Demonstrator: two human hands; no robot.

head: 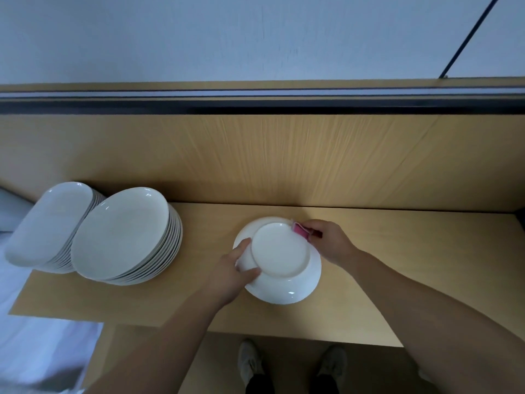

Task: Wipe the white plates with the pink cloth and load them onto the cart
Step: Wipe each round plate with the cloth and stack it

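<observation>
Bench (397,265) stretches open to my right; left hand (235,268) grips the plate (281,257) rim, right hand (329,240) pinches the cloth (300,231).

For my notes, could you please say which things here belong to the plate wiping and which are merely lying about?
Belonging: held plate, pink cloth, left hand, right hand, plate stack, outer plate stack.
Lying about: black cable, pale fabric.

Both bare forearms reach forward; left hand (237,270) grips the plate (279,251) at the left rim, right hand (331,241) pinches the pink cloth (300,231) at the far-right rim.
</observation>
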